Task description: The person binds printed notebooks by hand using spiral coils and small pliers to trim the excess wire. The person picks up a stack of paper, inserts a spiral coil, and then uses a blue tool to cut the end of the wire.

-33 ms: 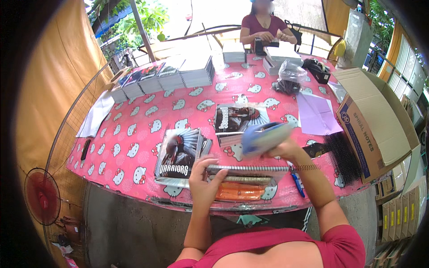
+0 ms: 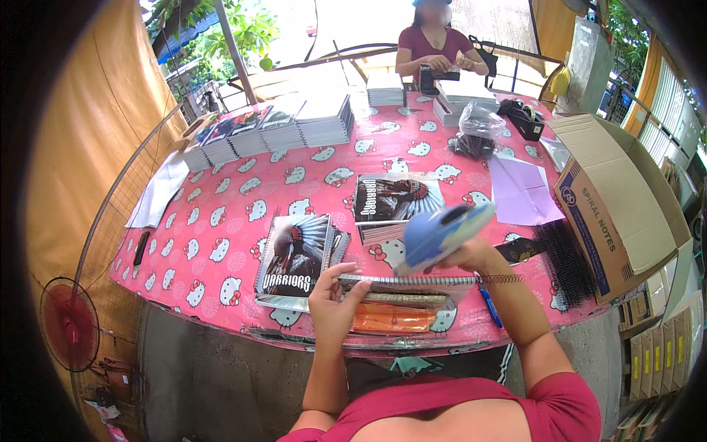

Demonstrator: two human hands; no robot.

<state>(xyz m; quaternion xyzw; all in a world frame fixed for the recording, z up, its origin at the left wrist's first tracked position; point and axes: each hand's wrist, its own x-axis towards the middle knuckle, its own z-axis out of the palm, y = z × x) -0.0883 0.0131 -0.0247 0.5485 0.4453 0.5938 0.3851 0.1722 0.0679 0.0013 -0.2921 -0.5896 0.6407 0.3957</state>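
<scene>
A spiral notebook stands on edge near the table's front, its bound spine upward. A loose length of brown coil sticks out past its right end. My left hand is closed on the notebook's left end, thumb on the near side. In my right hand is a blue hand-held tool with a dark opening in its top, tilted just above the spine; motion blurs it, and I cannot tell its exact kind. An orange item lies near the notebook. Left of it sits a stack of spiral notebooks.
Another notebook stack lies beyond. To the right are a blue pen, a pile of black coils, purple paper and an open cardboard box. Notebook rows line the far left. Opposite, a person handles something dark.
The blue tool in my right hand has tilted and moved slightly right and down toward the spine. My left hand has barely shifted on the notebook.
</scene>
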